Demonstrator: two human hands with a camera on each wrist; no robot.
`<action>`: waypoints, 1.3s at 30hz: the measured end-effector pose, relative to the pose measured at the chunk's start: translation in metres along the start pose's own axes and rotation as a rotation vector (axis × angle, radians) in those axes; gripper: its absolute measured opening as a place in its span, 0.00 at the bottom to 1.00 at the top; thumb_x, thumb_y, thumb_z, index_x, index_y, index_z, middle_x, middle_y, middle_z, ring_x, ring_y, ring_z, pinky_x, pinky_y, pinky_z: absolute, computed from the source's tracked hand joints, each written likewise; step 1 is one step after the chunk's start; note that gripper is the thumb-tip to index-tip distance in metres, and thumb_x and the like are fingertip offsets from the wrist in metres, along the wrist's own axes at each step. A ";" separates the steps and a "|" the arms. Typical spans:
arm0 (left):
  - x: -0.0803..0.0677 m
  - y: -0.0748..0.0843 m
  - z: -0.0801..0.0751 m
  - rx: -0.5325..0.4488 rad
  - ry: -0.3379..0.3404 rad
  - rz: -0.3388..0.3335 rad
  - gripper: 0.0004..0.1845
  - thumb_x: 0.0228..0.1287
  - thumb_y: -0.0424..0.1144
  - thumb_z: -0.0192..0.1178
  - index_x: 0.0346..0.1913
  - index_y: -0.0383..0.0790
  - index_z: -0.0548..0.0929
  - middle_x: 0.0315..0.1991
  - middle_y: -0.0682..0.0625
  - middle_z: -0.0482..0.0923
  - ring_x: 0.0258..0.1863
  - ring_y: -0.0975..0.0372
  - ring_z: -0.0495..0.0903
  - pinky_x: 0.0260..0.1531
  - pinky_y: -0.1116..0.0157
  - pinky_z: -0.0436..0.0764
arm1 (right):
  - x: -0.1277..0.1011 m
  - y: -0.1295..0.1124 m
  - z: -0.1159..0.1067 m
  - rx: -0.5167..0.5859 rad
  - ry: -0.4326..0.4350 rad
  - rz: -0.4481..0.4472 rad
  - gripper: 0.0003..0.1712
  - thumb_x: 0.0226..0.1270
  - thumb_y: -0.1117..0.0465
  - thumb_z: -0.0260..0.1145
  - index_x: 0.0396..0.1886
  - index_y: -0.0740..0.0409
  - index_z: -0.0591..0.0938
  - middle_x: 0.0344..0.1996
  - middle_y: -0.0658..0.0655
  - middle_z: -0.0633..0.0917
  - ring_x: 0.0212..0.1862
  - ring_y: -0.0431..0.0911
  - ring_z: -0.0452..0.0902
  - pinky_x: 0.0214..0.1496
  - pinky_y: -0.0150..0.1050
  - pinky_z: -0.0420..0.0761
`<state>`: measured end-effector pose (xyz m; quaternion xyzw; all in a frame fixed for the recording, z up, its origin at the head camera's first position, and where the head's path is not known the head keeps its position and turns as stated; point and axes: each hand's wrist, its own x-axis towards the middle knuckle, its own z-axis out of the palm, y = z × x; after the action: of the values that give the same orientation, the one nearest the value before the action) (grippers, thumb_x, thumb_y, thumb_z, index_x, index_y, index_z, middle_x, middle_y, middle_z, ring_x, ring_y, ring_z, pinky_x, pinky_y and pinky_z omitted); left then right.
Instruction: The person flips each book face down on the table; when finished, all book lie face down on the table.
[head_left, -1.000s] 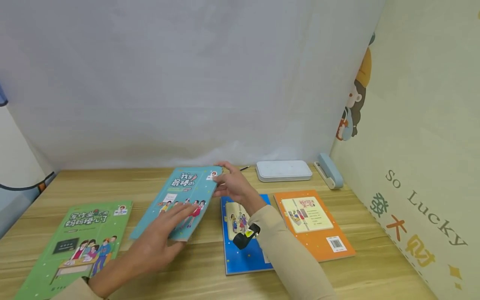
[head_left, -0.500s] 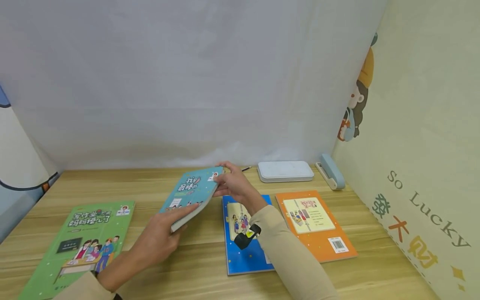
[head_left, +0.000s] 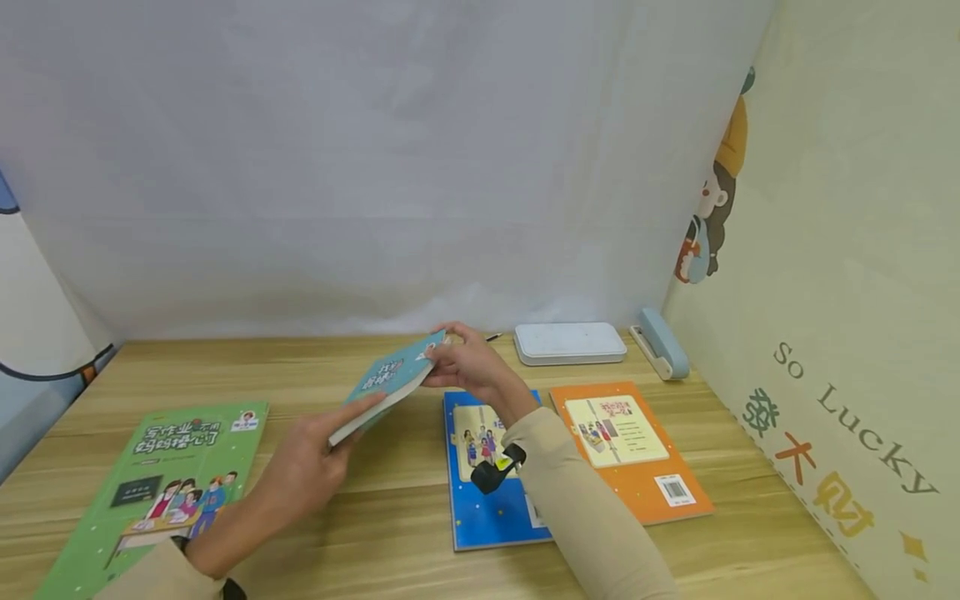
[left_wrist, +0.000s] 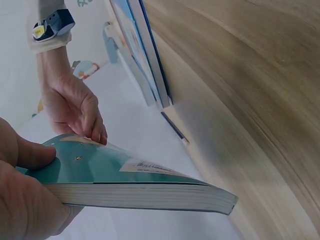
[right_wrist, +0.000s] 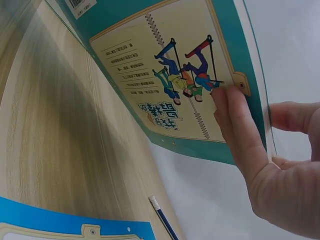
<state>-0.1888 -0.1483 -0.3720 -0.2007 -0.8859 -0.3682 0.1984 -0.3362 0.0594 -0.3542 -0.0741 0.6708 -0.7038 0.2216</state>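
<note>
A teal book (head_left: pixel 386 379) is held tilted above the table between both hands. My left hand (head_left: pixel 303 462) grips its near end, with the thumb on one cover in the left wrist view. At the far right corner my right hand (head_left: pixel 472 362) pinches the book's edge. In the right wrist view, the fingers (right_wrist: pixel 242 130) lie on the back cover, which shows a cartoon panel, and the thumb is on the other side. The page edges (left_wrist: pixel 150 195) face the left wrist camera. Below the right forearm lies a blue book (head_left: pixel 480 508), partly hidden by the sleeve.
A green book (head_left: pixel 172 492) lies at the left of the wooden table (head_left: pixel 390 542). On the right is an orange book (head_left: pixel 637 458). At the back are a pale pencil case (head_left: pixel 570 343), a blue stapler (head_left: pixel 660 343) and a pencil (right_wrist: pixel 164 220).
The left hand has gone from lying over the teal book's cover to gripping its near end. The book has tilted up, its page edges now showing; the right hand stays at the far corner.
</note>
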 end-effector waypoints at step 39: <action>0.004 -0.012 -0.009 -0.083 0.341 0.126 0.27 0.55 0.13 0.61 0.59 0.31 0.82 0.49 0.30 0.84 0.38 0.52 0.87 0.27 0.76 0.79 | -0.004 0.018 -0.001 0.261 -0.169 -0.005 0.41 0.76 0.32 0.41 0.79 0.49 0.55 0.70 0.79 0.64 0.70 0.69 0.68 0.68 0.58 0.73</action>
<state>-0.1963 -0.1618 -0.3711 -0.1984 -0.8092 -0.4198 0.3600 -0.3293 0.0616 -0.3713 -0.1053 0.5523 -0.7770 0.2831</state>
